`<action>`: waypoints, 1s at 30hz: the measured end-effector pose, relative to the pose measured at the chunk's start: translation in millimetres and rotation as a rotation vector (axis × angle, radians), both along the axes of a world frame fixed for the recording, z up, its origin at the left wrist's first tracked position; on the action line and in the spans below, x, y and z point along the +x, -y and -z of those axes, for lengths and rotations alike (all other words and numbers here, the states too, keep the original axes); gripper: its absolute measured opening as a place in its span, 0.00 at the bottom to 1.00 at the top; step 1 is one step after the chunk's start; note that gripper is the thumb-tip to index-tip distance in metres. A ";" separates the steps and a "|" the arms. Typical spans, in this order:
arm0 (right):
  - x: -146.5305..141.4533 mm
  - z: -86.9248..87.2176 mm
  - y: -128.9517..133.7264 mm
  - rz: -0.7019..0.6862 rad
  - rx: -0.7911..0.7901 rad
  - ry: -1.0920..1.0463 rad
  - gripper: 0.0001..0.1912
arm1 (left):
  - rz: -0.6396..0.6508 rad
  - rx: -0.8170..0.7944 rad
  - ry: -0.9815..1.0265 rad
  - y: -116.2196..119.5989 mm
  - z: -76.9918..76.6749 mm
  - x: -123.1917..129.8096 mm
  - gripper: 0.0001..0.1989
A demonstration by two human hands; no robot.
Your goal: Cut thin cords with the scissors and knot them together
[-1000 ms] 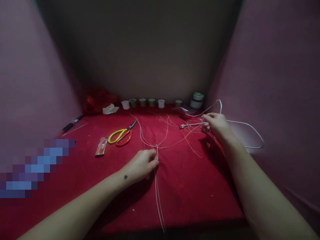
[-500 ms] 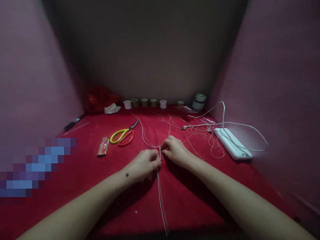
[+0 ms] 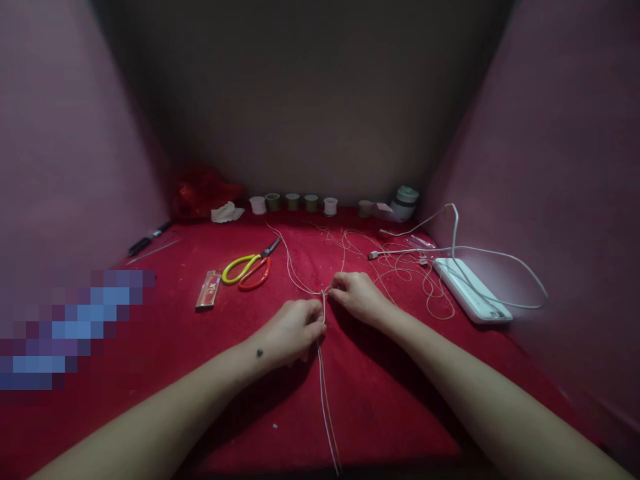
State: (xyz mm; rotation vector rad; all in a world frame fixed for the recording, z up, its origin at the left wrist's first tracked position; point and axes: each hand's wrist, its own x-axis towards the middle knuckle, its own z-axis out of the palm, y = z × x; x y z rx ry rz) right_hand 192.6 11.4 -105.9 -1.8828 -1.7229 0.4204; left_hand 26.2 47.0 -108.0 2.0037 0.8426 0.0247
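Thin pale cords (image 3: 323, 387) run down the middle of the red cloth toward its front edge. My left hand (image 3: 300, 327) pinches them between thumb and fingers, just below a small knot (image 3: 323, 294). Just right of the knot, my right hand (image 3: 350, 292) has its thumb and fingertips pressed together on a thin cord. Other cord strands (image 3: 289, 259) curve from the knot up and to the left. More thin cord (image 3: 395, 267) lies in loose loops beyond my right hand.
Scissors (image 3: 253, 267) and a lighter (image 3: 208, 290) lie left. Spools (image 3: 293, 202), crumpled tissue (image 3: 227, 213), a red bag (image 3: 203, 193) and a lidded jar (image 3: 405, 203) line the back. A white power bank (image 3: 470, 290) with a cable is right, a black pen (image 3: 149, 240) far left.
The whole view has shifted slightly, so most things appear a little further right. Both hands keep nearly the same pose at the knot.
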 end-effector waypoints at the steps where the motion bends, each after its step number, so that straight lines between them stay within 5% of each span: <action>1: 0.1 1.1 -1.4 0.010 0.001 0.029 0.05 | 0.001 0.003 0.001 0.1 -0.7 -0.1 0.07; 7: -1.4 5.4 -3.3 0.078 -0.009 0.173 0.07 | 0.011 -0.005 0.010 -0.5 -0.2 -0.9 0.06; 13: 2.6 1.0 -3.3 0.010 -0.044 0.034 0.06 | -0.003 0.005 0.007 0.2 -1.0 -0.4 0.06; 30: -7.0 4.1 -2.2 0.137 -0.042 0.203 0.07 | -0.020 -0.099 0.032 -0.5 -0.6 0.4 0.05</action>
